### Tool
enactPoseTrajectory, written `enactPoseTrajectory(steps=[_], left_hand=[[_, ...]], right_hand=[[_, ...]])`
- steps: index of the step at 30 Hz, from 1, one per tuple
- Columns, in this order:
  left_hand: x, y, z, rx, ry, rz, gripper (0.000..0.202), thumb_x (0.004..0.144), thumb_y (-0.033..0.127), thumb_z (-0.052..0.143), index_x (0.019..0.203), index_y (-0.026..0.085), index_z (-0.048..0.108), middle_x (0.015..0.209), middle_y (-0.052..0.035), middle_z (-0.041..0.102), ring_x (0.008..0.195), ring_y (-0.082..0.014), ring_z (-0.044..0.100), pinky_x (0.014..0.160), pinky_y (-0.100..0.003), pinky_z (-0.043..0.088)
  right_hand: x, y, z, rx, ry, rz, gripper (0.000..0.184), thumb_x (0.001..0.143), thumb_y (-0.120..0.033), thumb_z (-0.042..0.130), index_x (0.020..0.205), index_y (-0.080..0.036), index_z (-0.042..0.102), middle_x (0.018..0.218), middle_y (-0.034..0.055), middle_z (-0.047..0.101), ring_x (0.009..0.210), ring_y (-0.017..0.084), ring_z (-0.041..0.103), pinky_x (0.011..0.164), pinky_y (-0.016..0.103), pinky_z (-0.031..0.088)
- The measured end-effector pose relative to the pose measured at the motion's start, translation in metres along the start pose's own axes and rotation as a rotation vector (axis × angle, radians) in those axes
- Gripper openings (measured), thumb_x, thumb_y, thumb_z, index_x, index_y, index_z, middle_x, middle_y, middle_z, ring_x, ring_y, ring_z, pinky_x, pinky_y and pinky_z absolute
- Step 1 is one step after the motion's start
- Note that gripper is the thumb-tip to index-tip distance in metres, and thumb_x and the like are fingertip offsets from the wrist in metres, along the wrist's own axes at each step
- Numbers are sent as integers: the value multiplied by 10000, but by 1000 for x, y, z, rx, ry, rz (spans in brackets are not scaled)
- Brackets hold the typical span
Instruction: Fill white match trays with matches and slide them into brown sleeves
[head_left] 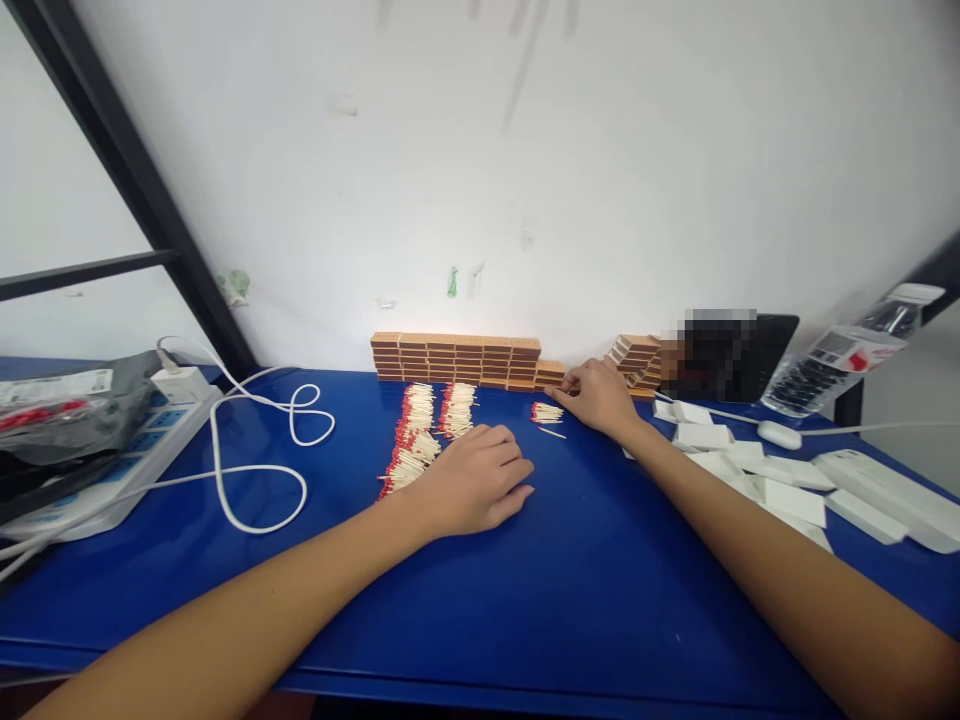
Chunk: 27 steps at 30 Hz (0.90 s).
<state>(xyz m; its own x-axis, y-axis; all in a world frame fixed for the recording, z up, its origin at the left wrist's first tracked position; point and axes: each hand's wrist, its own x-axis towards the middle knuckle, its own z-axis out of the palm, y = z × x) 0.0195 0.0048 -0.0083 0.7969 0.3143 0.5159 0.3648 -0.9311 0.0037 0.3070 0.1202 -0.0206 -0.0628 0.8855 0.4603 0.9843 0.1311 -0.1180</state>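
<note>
My left hand [476, 478] rests on the blue table [570, 590] with its fingers curled loosely, right beside piles of red-tipped matches [420, 432]. Nothing shows inside it. My right hand [596, 397] reaches toward the wall, fingertips touching the low end of a stacked row of brown matchboxes [457, 361]. A small bunch of matches [547, 412] lies just left of that hand. A second, leaning pile of matchboxes [637, 362] stands behind it.
White inner trays and boxes [750, 468] lie scattered at the right, with a mouse [778, 434] and a plastic bottle [847, 358]. A power strip [127, 460] with a looped white cable [255, 470] and a grey bag [67, 410] sit at the left.
</note>
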Motion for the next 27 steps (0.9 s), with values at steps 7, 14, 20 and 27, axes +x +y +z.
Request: enactPoseTrajectory(steps=[7, 14, 20, 27], left_hand=[[1, 0, -1, 12, -6, 9, 196, 1059, 291, 577, 1068, 146, 709, 973, -106, 704, 991, -258, 620, 858, -414, 515], [0, 2, 0, 5, -19, -1, 192, 1055, 295, 591, 1035, 151, 715, 985, -101, 708, 992, -248, 620, 856, -401, 507], [1, 2, -1, 24, -23, 20, 222, 1067, 300, 570, 1044, 140, 721, 955, -104, 708, 983, -254, 620, 850, -401, 510], [-1, 3, 0, -2, -21, 10, 195, 1055, 293, 595, 1033, 145, 719, 953, -98, 705, 973, -246, 630, 851, -403, 520]], right_hand=[[6, 19, -33, 12, 61, -2, 301, 939, -458, 696, 802, -201, 772, 883, 125, 753, 912, 310, 666, 831, 418, 495], [0, 8, -29, -6, -35, -83, 242, 975, -339, 626, 947, -203, 824, 925, 109, 762, 937, 287, 664, 822, 377, 473], [-3, 6, -16, -35, -44, -118, 279, 978, -320, 594, 1074, -170, 807, 996, 145, 735, 1040, 332, 622, 907, 415, 470], [-4, 5, -15, -63, -52, -149, 308, 984, -320, 569, 1112, -140, 784, 1044, 171, 724, 1068, 347, 604, 948, 431, 465]])
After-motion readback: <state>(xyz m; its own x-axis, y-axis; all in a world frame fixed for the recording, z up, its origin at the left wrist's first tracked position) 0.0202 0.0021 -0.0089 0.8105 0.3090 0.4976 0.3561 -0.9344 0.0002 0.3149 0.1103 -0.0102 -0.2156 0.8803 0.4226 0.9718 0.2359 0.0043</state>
